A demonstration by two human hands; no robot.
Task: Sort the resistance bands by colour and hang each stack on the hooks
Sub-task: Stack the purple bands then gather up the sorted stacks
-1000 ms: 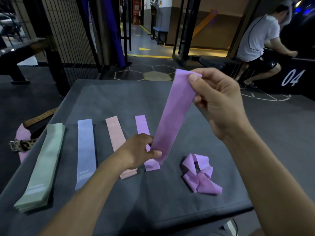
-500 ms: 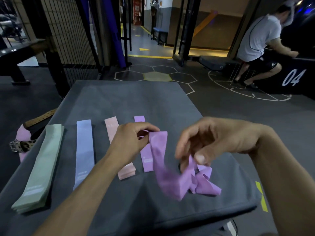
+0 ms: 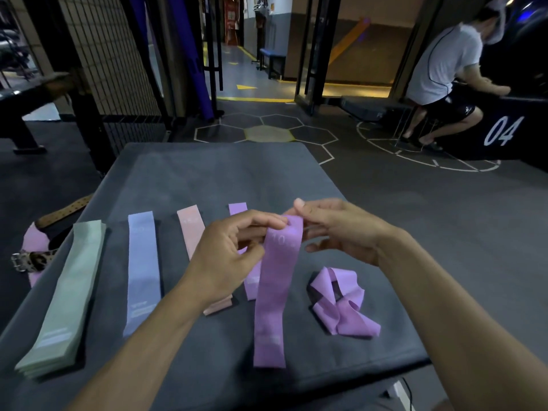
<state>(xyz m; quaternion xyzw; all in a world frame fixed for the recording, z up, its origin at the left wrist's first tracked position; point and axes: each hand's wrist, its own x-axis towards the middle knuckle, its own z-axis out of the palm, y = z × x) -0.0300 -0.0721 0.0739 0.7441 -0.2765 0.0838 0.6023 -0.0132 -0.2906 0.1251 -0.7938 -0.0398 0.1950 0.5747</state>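
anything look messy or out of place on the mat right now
Yes: one crumpled purple band lies twisted in a heap at the mat's right side, while the green, blue and pink stacks lie flat in rows. Both hands pinch another purple band.

Purple band (image 3: 274,292); leopard-print belt (image 3: 35,259)
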